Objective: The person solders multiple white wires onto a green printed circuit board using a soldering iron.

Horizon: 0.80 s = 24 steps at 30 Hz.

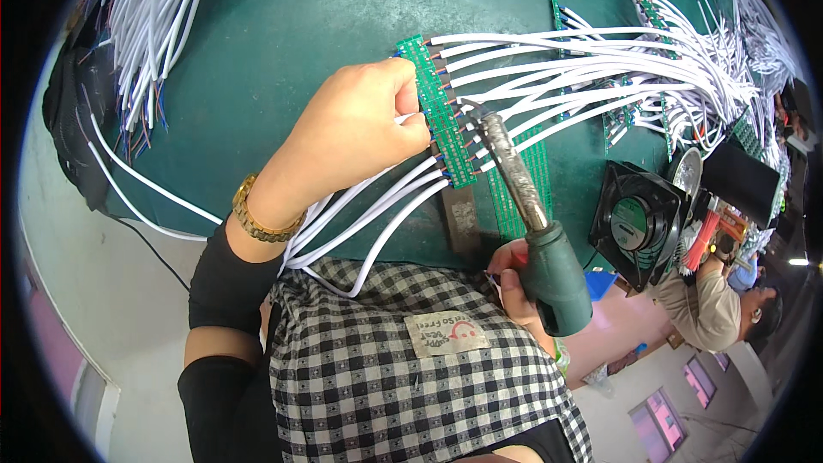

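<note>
My left hand [364,116] is closed at the left edge of a long green circuit board strip [435,111], pinching what looks like a white cable at that edge. Its fingertips are partly hidden. White cables [377,244] run from the strip's lower left side down past my wrist, and more white cables [557,69] leave its right side. My right hand [517,287] grips a soldering iron [555,279] by its dark green handle, which hides part of the fingers. The iron's metal barrel points up, its bent tip [473,109] over the right edge of the strip.
Under the strip lie a dark bar [461,219] and a bare green board panel [533,176]. A black fan [639,219] stands at the right. Bundled white cables [159,17] hang at the far left. More wired boards [651,13] lie far right. Another person [711,309] sits beyond.
</note>
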Each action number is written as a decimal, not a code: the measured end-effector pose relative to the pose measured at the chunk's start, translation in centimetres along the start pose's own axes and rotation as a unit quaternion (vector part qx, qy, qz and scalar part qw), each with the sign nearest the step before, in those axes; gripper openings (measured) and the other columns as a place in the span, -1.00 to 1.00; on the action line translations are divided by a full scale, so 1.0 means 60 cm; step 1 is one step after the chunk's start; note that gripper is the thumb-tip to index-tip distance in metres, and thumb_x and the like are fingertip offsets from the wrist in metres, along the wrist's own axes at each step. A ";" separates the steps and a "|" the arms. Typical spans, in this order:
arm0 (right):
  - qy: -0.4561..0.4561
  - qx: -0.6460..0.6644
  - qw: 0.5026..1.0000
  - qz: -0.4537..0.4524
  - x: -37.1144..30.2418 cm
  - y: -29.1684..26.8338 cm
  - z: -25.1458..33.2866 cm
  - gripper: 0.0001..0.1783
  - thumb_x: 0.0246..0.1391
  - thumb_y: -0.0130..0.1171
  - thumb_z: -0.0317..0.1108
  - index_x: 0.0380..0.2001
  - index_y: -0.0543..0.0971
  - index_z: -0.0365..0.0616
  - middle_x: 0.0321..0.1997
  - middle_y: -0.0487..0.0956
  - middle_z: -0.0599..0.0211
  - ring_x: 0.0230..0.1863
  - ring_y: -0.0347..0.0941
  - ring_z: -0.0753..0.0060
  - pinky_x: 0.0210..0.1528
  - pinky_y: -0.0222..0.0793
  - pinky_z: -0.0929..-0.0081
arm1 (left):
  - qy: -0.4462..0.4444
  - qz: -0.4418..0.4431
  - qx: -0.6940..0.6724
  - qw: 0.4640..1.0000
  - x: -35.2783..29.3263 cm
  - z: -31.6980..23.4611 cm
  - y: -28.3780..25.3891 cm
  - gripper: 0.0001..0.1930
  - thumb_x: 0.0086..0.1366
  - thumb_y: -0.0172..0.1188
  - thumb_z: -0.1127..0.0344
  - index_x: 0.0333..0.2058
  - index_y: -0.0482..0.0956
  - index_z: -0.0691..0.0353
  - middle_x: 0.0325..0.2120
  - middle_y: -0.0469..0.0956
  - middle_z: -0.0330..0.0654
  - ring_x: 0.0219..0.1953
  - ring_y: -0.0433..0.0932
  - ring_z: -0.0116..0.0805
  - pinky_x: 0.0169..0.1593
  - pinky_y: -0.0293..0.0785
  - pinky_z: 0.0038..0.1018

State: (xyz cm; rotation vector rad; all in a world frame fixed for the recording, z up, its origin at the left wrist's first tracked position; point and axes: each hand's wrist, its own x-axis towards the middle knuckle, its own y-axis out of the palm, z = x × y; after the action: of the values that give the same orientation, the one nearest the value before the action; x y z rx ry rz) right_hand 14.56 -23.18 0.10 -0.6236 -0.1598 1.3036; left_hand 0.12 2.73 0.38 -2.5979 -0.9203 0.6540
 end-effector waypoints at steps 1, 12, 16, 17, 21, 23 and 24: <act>0.035 0.087 0.994 -0.049 0.002 0.007 0.010 -0.72 -0.31 0.25 -0.42 -0.37 0.55 -0.12 -0.58 0.50 0.37 -0.56 0.48 0.32 -0.41 0.44 0.49 | 0.002 -0.001 -0.003 1.000 0.000 0.001 0.001 -0.85 -0.02 0.12 0.51 -0.59 0.30 0.33 -0.67 0.33 -0.27 -0.55 0.25 -0.58 -0.48 0.26 -0.55; 0.092 0.427 0.892 -0.117 -0.001 0.027 0.048 -0.43 -0.08 0.29 -0.24 -0.06 0.28 -0.23 -0.44 0.39 0.23 -0.40 0.37 0.28 -0.30 0.39 0.29 | -0.030 0.010 -0.017 0.999 -0.001 0.000 0.000 -0.85 -0.01 0.13 0.49 -0.58 0.30 0.30 -0.64 0.31 -0.33 -0.54 0.23 -0.63 -0.49 0.21 -0.59; 0.063 0.461 0.879 -0.101 -0.005 0.038 0.043 -0.42 -0.09 0.28 -0.26 -0.05 0.27 -0.25 -0.42 0.40 0.16 -0.38 0.39 0.21 -0.27 0.40 0.24 | -0.018 0.006 -0.006 1.000 -0.001 0.000 -0.001 -0.84 0.00 0.13 0.48 -0.58 0.30 0.29 -0.64 0.30 -0.34 -0.54 0.22 -0.64 -0.50 0.21 -0.60; 0.062 0.463 0.878 -0.102 -0.005 0.040 0.044 -0.42 -0.09 0.28 -0.26 -0.05 0.27 -0.25 -0.42 0.40 0.16 -0.38 0.39 0.21 -0.27 0.40 0.24 | -0.012 0.004 -0.001 1.000 -0.001 0.001 -0.001 -0.84 0.00 0.14 0.48 -0.58 0.30 0.29 -0.65 0.30 -0.35 -0.55 0.21 -0.64 -0.50 0.21 -0.60; 0.036 0.467 0.876 -0.119 -0.010 0.046 0.043 -0.40 -0.09 0.27 -0.25 -0.02 0.25 -0.25 -0.40 0.41 0.12 -0.34 0.40 0.17 -0.21 0.40 0.19 | -0.010 0.007 0.011 1.000 -0.001 -0.003 -0.003 -0.86 0.01 0.13 0.47 -0.56 0.32 0.29 -0.66 0.30 -0.36 -0.56 0.22 -0.64 -0.50 0.21 -0.60; 0.024 0.471 0.873 -0.123 -0.012 0.050 0.036 -0.39 -0.09 0.27 -0.25 -0.02 0.25 -0.24 -0.40 0.41 0.12 -0.33 0.40 0.16 -0.20 0.40 0.18 | -0.004 0.016 -0.006 1.000 -0.001 -0.005 -0.001 -0.87 0.03 0.15 0.45 -0.54 0.36 0.30 -0.67 0.32 -0.34 -0.57 0.25 -0.61 -0.50 0.23 -0.57; 0.016 0.479 0.870 -0.115 -0.014 0.052 0.033 -0.40 -0.08 0.26 -0.25 -0.02 0.25 -0.25 -0.40 0.41 0.11 -0.33 0.40 0.15 -0.19 0.40 0.18 | -0.001 0.016 -0.001 1.000 -0.002 -0.002 -0.001 -0.87 0.03 0.15 0.45 -0.54 0.36 0.30 -0.67 0.32 -0.34 -0.57 0.25 -0.61 -0.50 0.23 -0.57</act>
State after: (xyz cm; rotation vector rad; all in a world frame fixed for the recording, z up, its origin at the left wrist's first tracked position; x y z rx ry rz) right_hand 10.78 -22.90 0.31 0.2284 0.4216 0.9744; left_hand 0.08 2.71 0.57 -2.6180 -0.8831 0.6657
